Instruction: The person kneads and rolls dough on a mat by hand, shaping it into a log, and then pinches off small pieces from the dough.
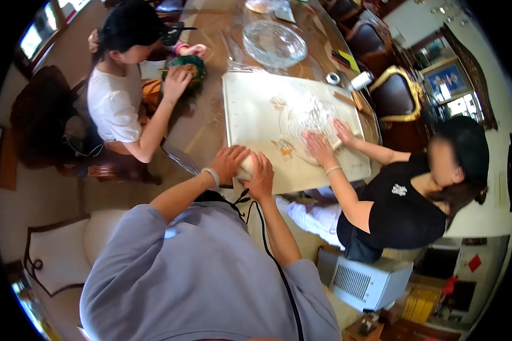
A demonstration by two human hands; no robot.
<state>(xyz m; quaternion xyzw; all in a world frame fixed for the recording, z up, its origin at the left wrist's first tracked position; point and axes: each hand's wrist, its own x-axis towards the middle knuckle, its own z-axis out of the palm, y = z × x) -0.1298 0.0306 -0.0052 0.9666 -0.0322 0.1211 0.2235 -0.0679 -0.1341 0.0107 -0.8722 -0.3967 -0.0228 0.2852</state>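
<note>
A pale, rounded lump like dough is held between my two hands at the near left edge of a white mat. My left hand wraps its left side, with a light band on the wrist. My right hand presses against its right side, fingers curled round it. Beyond my hands, printed cartoon figures show on the mat, and white powder is spread towards its right half.
A person in black has both hands on the mat at right. A person in white handles a green bowl at left. Further back are a glass bowl, a white roll and chairs.
</note>
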